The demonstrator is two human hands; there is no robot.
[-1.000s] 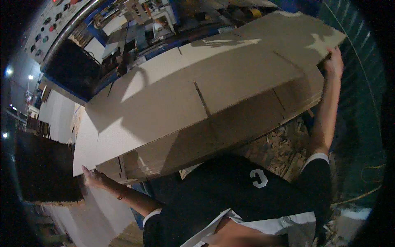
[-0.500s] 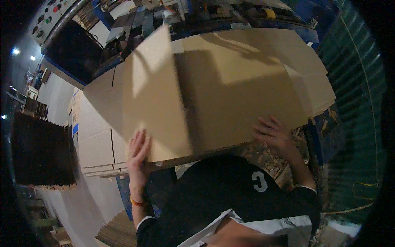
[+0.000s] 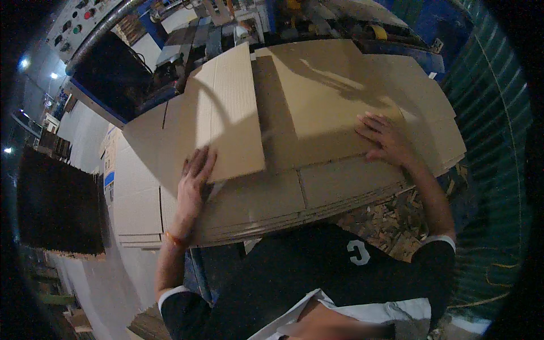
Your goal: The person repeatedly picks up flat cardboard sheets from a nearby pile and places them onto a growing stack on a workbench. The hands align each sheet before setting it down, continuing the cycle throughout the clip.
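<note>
A brown cardboard sheet lies over a stack of cut cardboard blanks. Its left panel stands up at a tilt along a fold, with the right part flat. My left hand rests its outstretched fingers on the near left corner of the raised panel; whether the thumb is tucked under the edge is hidden. On the flat part's near right edge, my right hand lies palm down with its fingers spread. An orange band circles my left wrist.
A machine with dark metal parts borders the stack's far side. The control panel is at upper left. Cardboard scraps lie below the stack's near right edge. A green corrugated wall rises at right; a dark stack stands at left.
The sheet has slid away from me toward the machine, and both hands have moved forward with it. More of the stack's near side now shows.
</note>
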